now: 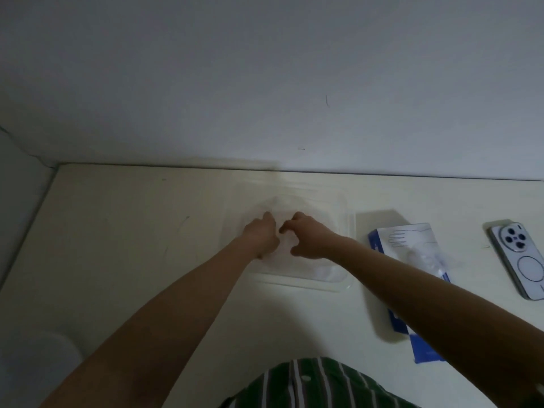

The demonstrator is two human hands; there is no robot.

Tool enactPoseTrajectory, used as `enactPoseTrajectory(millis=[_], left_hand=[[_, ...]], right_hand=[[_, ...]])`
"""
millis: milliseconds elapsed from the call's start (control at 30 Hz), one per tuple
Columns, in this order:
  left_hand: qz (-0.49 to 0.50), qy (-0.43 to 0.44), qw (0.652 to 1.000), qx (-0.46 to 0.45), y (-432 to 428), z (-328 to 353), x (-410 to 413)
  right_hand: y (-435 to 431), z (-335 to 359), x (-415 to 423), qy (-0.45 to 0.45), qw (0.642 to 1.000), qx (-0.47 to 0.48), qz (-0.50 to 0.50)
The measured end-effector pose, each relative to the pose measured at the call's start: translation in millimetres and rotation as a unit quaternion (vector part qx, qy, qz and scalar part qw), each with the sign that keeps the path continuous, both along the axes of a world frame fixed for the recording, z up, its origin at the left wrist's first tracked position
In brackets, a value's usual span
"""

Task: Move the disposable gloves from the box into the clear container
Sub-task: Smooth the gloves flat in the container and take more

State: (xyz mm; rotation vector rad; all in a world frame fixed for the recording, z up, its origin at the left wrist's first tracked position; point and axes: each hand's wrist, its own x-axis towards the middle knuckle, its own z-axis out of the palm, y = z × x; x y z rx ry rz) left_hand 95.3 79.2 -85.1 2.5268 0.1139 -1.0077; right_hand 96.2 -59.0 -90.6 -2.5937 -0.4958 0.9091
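A clear container (338, 282) sits on the pale table near the wall, hard to make out in the dim light. Thin transparent disposable gloves (284, 245) lie inside it. My left hand (260, 234) and my right hand (306, 235) are both down in the container, close together, fingers curled on the glove plastic. The blue and white glove box (412, 240) lies on its side to the right of the container, with clear gloves spilling from its opening (429, 259). My right forearm crosses over the box's near end.
A phone (522, 257) lies face down at the table's far right. The wall (265, 83) rises directly behind the table. The table's left edge (29, 228) runs diagonally at the left. My striped shirt (318, 387) shows at the bottom.
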Motion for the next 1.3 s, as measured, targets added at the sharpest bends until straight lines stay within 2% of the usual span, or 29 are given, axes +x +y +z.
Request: enactPoseTrajectory(millis=[67,100,167,233,333,400,467,533,600,733,800,867,933,1000,1067,1133,1200,1300], left_hand=[[0.03,0.019,0.999,-0.027,7,-6,0],[0.037,0.021,0.998,-0.038,7,-8,1],[0.038,0.027,0.998,-0.046,7,-9,3],[0.04,0.031,0.998,-0.037,7,-10,2],[0.045,0.026,0.998,-0.029,10,-14,-1],[0.045,0.025,0.998,-0.028,13,-15,-3],[0.041,0.032,0.998,-0.027,14,-15,-2],[0.028,0.036,0.999,-0.021,14,-14,-3],[0.016,0.039,0.999,-0.009,14,-13,-5],[-0.033,0.044,0.998,0.018,17,-12,-11],[-0.055,0.038,0.997,0.033,17,-13,-12],[-0.066,0.037,0.996,0.046,16,-16,-12],[-0.073,0.035,0.995,0.063,14,-19,-12],[-0.074,0.034,0.994,0.069,15,-20,-13],[-0.06,0.038,0.996,0.058,16,-20,-13],[-0.05,0.042,0.996,0.061,15,-18,-13],[-0.046,0.055,0.995,0.074,14,-16,-13],[-0.048,0.063,0.993,0.087,14,-11,-14]], right_hand=[[4,8,1,-0.013,0.997,0.049,-0.05],[7,12,1,0.017,0.994,0.078,-0.074],[12,13,-3,0.147,0.978,0.091,-0.113],[13,10,-7,0.255,0.963,0.012,-0.089],[5,12,-6,0.291,0.951,-0.104,-0.015],[4,15,-2,0.244,0.964,-0.105,0.008],[9,18,2,0.168,0.984,-0.054,-0.008],[12,13,3,0.188,0.979,-0.001,-0.084],[11,8,2,0.203,0.971,-0.02,-0.125],[3,3,-1,0.081,0.982,-0.093,-0.146],[2,5,-4,0.128,0.974,-0.101,-0.157],[2,6,-9,0.14,0.972,-0.127,-0.137],[4,11,-12,0.057,0.986,-0.123,-0.096],[6,17,-13,0.0,0.996,-0.065,-0.062],[5,20,-15,0.072,0.995,-0.064,0.001],[2,16,-22,0.155,0.975,-0.138,0.074],[-1,17,-27,0.154,0.965,-0.176,0.122],[-3,35,-29,0.098,0.982,-0.106,0.122]])
